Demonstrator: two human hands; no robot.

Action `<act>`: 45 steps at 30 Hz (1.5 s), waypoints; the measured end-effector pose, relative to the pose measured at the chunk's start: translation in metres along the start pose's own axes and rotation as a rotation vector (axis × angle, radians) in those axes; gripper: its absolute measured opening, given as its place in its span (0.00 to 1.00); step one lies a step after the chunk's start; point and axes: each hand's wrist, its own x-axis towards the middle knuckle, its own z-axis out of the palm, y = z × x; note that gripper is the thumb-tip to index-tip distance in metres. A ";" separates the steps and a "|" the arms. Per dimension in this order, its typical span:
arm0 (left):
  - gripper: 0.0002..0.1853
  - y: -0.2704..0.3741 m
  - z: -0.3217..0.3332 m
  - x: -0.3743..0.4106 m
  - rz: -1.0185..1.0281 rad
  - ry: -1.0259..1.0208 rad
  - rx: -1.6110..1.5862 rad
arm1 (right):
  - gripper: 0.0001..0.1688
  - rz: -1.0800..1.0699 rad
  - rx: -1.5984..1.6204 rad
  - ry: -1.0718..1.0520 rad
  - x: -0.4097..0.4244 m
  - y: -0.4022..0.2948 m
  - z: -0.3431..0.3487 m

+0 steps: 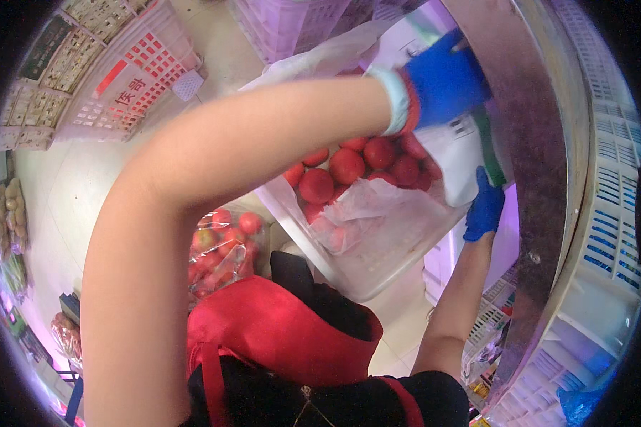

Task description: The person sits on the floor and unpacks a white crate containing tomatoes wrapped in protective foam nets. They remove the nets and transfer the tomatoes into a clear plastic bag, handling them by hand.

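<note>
My left hand [448,77], in a blue glove, reaches across the top of the white plastic crate [320,267]; it is blurred, and its fingers lie over a white board or panel [454,160] with a dark green strip. My right hand [484,205], also blue-gloved, is at the lower end of that panel, by the green strip; its grip is partly hidden. Below the panel, red tomatoes [347,166] lie in the crate, partly under a thin translucent plastic sheet [374,213]. A clear bag of tomatoes [227,245] stands left of the crate, near the red apron.
A metal-edged counter [539,160] curves along the right, with white slotted crates [611,229] beyond it. A red and white crate [133,91] stands at the upper left, pale purple crates [294,26] at the top. Bagged potatoes [10,213] are at the far left.
</note>
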 end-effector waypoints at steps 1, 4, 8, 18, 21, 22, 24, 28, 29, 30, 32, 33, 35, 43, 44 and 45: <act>0.26 0.001 0.005 -0.007 -0.032 0.104 -0.112 | 0.23 0.025 0.085 -0.055 0.013 0.004 -0.001; 0.30 0.009 0.012 -0.025 -0.055 -0.089 0.208 | 0.22 0.055 0.180 -0.199 0.042 0.020 -0.015; 0.35 -0.005 0.048 -0.020 -0.253 -0.100 0.254 | 0.26 -0.112 -0.119 -0.122 0.066 0.033 -0.008; 0.37 -0.007 0.075 -0.055 -0.436 -0.524 0.236 | 0.51 -0.535 -1.433 -0.189 -0.016 0.002 0.062; 0.38 -0.022 0.069 -0.062 -0.414 -0.547 0.220 | 0.48 -0.652 -1.392 -0.341 0.024 0.032 0.053; 0.38 -0.025 0.071 -0.064 -0.420 -0.524 0.228 | 0.45 -0.656 -1.285 -0.385 0.028 0.026 0.055; 0.39 -0.023 0.073 -0.067 -0.451 -0.509 0.284 | 0.48 -0.484 -1.310 -0.477 0.028 0.019 0.069; 0.41 -0.025 0.064 -0.062 -0.522 -0.579 0.314 | 0.54 -0.516 -1.507 -0.556 0.035 0.031 0.080; 0.41 -0.030 0.058 -0.061 -0.544 -0.614 0.292 | 0.54 -0.521 -1.482 -0.580 0.037 0.032 0.085; 0.41 -0.033 0.050 -0.066 -0.551 -0.633 0.255 | 0.55 -0.517 -1.462 -0.606 0.038 0.030 0.089; 0.40 -0.003 0.025 -0.059 -0.535 -0.672 0.323 | 0.61 -0.474 -1.453 -0.589 0.044 0.035 0.079; 0.40 0.018 0.012 -0.063 -0.531 -0.697 0.359 | 0.63 -0.443 -1.467 -0.623 0.040 0.030 0.071; 0.39 0.045 -0.006 -0.088 -0.478 -1.033 -0.047 | 0.68 -0.428 -1.476 -0.709 0.033 0.005 0.068; 0.41 0.154 -0.010 -0.122 -0.204 -1.355 -0.788 | 0.77 -0.434 -1.510 -0.677 0.033 -0.006 0.076; 0.42 0.158 -0.023 -0.110 -0.466 -1.360 -0.889 | 0.77 -0.448 -1.494 -0.616 0.033 0.008 0.075; 0.43 0.161 -0.037 -0.101 -0.735 -1.354 -0.978 | 0.77 -0.472 -1.477 -0.593 0.032 0.014 0.074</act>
